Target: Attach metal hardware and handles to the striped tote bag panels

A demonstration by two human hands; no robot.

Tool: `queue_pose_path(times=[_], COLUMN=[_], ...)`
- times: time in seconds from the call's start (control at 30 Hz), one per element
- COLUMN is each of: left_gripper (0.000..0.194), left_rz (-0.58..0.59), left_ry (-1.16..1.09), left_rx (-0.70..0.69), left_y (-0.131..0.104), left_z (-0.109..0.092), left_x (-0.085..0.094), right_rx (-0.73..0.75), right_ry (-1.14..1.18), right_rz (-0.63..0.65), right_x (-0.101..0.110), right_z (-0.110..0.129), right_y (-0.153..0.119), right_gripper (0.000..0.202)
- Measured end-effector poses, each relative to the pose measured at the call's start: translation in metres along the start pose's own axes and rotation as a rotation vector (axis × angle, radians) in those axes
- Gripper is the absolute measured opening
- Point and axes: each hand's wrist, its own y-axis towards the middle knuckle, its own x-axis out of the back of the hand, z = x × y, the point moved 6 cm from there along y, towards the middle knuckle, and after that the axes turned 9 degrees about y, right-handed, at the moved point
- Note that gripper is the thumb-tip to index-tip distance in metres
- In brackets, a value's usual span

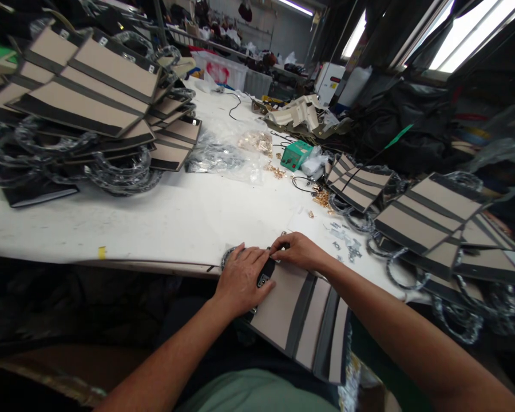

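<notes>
Nearest the camera a beige bag panel w/ dark stripes (302, 317) hung off the near table edge over the person's lap, its far end up on the white table (175, 217); left hand (242, 278) lay flat, palm down, fingers together, pressing the panel's far-left corner; a small dark clasp w/ metal buckle (264, 274) sat just right of that hand's fingertips, between both hands; right hand (298, 250) came in from the right, fingers curled & pinched on the far end of the clasp, thumb side hidden so exact grip on it cannot be told beyond fingertips closed on it; panel thus lay under & near of both hands, not lifted. Just right of the right hand, small silver fittings (345, 240) lay scattered on the table; further right, stacks of finished striped panels w/ chain straps (429, 214); mid-table, gold hardware bits (321, 197), a green box (296, 154) & a clear plastic bag (227, 154); far left, a big pile of the same striped panels (90, 91) w/ coiled chains; far end, cluttered shelves & bright windows.
</notes>
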Motion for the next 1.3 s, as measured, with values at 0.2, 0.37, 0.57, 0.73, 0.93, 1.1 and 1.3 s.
queue_pose_path(times=[0.2, 0.37, 0.57, 0.73, 0.93, 1.1, 1.3], left_gripper=[0.058, 0.06, 0.059, 0.058, 0.038, 0.032, 0.028], left_rz=[-0.003, -0.025, -0.026, -0.04, -0.048, -0.009, 0.358], left_ry=[-0.002, -0.013, -0.022, -0.018, -0.013, 0.042, 0.078], left_rx=[0.005, 0.01, 0.014, 0.016, 0.039, 0.147, 0.148], left_y=[0.0, 0.0, 0.0, -0.001, 0.005, 0.025, 0.062], left_z=[0.001, 0.002, 0.002, 0.002, 0.002, 0.012, 0.026], left_x=[0.0, 0.0, -0.001, 0.001, 0.002, 0.001, -0.004], right_rx=[0.022, 0.013, -0.037, 0.019, -0.104, -0.112, -0.103], right_ry=[-0.117, -0.175, -0.168, -0.279, -0.314, -0.282, -0.229], right_rz=[-0.08, -0.113, -0.101, -0.168, -0.236, -0.224, -0.221], right_x=[0.001, 0.0, 0.0, -0.002, -0.002, 0.001, 0.003], right_z=[0.004, 0.001, -0.001, 0.003, 0.001, -0.001, -0.01], right_y=[-0.003, -0.007, -0.009, -0.013, -0.012, -0.011, -0.011], right_gripper=[0.011, 0.011, 0.011, 0.016, 0.008, 0.01, 0.012])
